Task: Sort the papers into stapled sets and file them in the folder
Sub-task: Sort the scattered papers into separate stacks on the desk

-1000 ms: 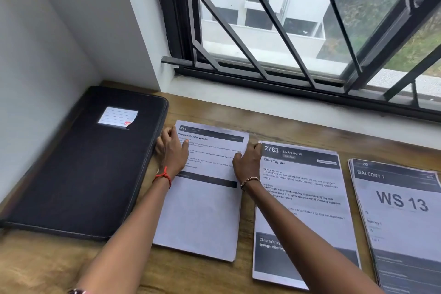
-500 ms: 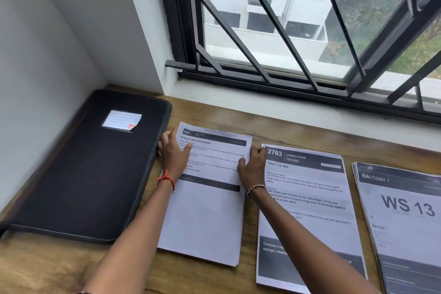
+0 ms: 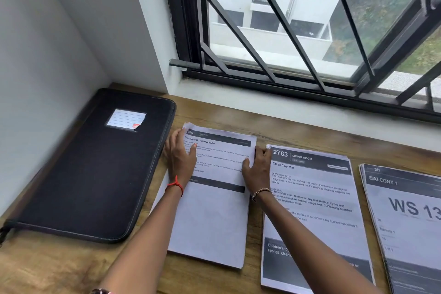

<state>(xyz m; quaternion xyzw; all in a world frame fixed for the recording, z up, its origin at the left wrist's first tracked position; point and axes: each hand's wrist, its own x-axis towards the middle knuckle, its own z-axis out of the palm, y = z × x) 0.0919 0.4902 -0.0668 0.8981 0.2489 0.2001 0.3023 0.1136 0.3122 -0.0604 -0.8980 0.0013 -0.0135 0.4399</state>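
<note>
- A barred window (image 3: 310,19) filled the wall ahead of me, above a wooden tabletop (image 3: 59,267).
- A closed black folder (image 3: 95,169) lay flat at the left of the tabletop, with a white label on its cover.
- Three stacks of papers lay side by side to its right: the left stack (image 3: 214,217) headed "Prepare cold relief powder", the middle stack (image 3: 310,188) "Clean Toy Mat", and the right stack (image 3: 405,222) "WS 13".
- My left hand (image 3: 180,157) lay flat, fingers together, on the left stack's left edge.
- My right hand (image 3: 256,169) pressed against its right edge, fingers straight, thumb on the page.
</note>
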